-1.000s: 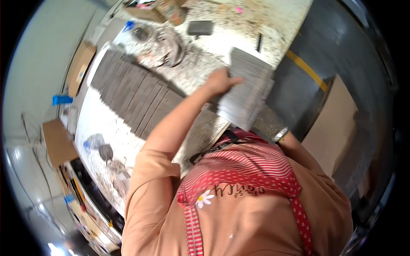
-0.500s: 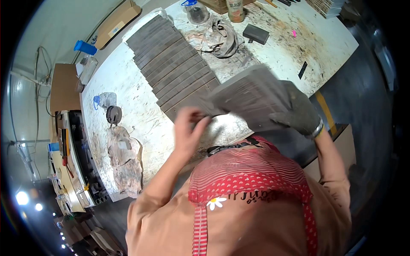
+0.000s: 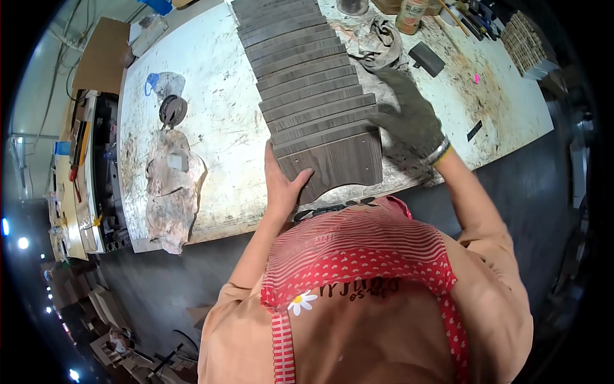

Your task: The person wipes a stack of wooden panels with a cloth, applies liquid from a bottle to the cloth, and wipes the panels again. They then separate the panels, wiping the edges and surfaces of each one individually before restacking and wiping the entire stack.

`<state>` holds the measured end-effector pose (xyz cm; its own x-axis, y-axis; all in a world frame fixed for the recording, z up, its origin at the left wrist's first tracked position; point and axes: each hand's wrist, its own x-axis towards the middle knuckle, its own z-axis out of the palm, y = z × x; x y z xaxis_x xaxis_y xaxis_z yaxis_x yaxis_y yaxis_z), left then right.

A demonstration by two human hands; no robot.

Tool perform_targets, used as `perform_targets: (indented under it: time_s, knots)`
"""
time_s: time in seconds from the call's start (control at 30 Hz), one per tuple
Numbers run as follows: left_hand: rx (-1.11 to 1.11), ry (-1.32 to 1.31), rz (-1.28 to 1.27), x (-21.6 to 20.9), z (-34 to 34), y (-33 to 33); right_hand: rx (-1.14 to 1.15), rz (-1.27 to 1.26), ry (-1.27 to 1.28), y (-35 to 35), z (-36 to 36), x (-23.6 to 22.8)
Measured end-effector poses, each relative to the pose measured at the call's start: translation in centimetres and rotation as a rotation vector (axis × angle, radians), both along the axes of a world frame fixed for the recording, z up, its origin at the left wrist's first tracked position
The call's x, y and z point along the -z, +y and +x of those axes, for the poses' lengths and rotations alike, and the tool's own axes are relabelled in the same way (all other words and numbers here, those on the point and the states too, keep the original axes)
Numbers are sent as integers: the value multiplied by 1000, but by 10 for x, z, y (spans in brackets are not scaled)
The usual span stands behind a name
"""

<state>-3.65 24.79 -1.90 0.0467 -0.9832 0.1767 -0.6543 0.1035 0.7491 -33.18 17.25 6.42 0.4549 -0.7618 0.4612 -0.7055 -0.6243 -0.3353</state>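
Bench, white, stained: overlapping row of grey wood-grain panels. Left hand, bare fingers open, flat on nearest panel; gloved right hand, fingers spread, beside it. Dark floor below bench.

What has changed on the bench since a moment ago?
The stack of grey wooden boards that the hands held up now lies on the bench, spread as an overlapping row. The bare left hand presses the nearest board; the gloved right hand rests on the row's edge. The crumpled rag stayed put.
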Motion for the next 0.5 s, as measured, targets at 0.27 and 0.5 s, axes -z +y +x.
perform_targets:
  time_s: [0.27, 0.5]
  knots:
    - [75, 345, 200, 7, 0, -2, 301, 718, -660, 46, 26, 55]
    - [14, 494, 294, -3, -8, -6, 405, 853, -549, 25, 46, 63]
